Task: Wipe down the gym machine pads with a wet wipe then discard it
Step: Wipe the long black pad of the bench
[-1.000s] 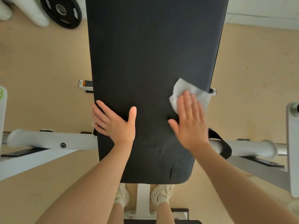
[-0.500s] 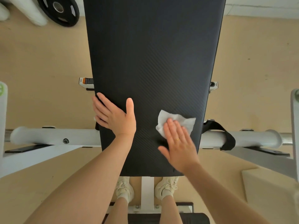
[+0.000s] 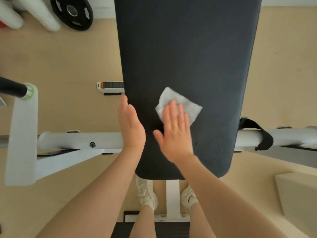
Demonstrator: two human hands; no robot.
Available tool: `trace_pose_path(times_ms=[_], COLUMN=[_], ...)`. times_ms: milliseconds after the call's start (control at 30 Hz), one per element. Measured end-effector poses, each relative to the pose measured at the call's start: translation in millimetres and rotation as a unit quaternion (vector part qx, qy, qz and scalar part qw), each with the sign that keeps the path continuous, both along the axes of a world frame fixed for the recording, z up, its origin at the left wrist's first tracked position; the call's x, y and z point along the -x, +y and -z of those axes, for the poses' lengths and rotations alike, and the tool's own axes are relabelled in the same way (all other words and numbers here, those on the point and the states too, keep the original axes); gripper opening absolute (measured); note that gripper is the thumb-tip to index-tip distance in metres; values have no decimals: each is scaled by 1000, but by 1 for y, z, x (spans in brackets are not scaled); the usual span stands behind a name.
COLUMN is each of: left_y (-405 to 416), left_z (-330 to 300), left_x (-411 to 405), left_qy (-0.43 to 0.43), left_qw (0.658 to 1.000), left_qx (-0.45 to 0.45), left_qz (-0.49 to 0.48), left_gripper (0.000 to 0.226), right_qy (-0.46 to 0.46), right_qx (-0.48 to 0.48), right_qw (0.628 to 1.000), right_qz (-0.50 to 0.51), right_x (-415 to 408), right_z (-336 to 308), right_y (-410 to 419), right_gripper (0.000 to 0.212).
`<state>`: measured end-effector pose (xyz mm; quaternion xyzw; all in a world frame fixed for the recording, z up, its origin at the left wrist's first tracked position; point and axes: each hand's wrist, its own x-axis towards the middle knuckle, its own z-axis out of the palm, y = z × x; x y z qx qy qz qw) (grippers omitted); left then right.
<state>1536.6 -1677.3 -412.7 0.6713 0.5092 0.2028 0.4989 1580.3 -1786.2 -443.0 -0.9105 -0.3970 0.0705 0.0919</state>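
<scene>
White wet wipe (image 3: pixel 180 104) sits flat on the black pad (image 3: pixel 188 48), lower middle, pinned under the straight fingers of the right hand (image 3: pixel 175 133). Nothing's actually gripping it, so a fast stroke could bunch it or let it slide out and drop to the floor (image 3: pixel 60 57). Left hand (image 3: pixel 131 124) is open too, edge-on at the pad's left side. Probably most of the upper pad is left to wipe.

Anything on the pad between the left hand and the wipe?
No. In the head view only bare black pad separates the left hand from the wet wipe under the right hand.
</scene>
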Motion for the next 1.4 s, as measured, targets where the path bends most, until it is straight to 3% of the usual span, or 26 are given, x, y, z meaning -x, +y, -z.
trace_pose_path(times_ms=[167, 367, 500, 667, 833, 967, 1067, 1133, 1200, 1400], left_y=[23, 30, 35, 40, 38, 26, 16, 11, 8, -7], left_z=[4, -3, -3, 1, 5, 5, 6, 8, 10, 15], left_x=[41, 48, 51, 62, 74, 65, 58, 55, 53, 47], left_qy=[8, -15, -44, -37, 5, 10, 51, 58, 57, 63], left_qw=[991, 978, 971, 967, 967, 972, 974, 977, 980, 986], left_qx=[120, 188, 219, 243, 223, 183, 138, 122, 100, 77], left_qz=[59, 83, 82, 72, 125, 148, 170, 165, 162, 132], left_gripper=[66, 65, 62, 63, 61, 53, 48, 48, 49, 54], right_qy=[-34, -28, 2, -22, -60, -62, -28, -1, -18, -53], right_qx=[48, 11, -14, 60, 98, 68, 46, 31, 42, 63], right_qw=[987, 998, 992, 995, 976, 995, 993, 989, 993, 982], right_qz=[-149, 53, 128, -71, -186, -40, 105, 143, 110, -169], right_x=[21, -38, 2, 90, 86, 34, -4, -7, 9, 67], right_z=[8, -7, -6, 23, 31, 19, 10, 9, 14, 37], right_y=[7, -4, 37, 63, 33, 4, -25, -30, -23, -11], right_gripper=[71, 72, 79, 71, 69, 72, 74, 74, 75, 72])
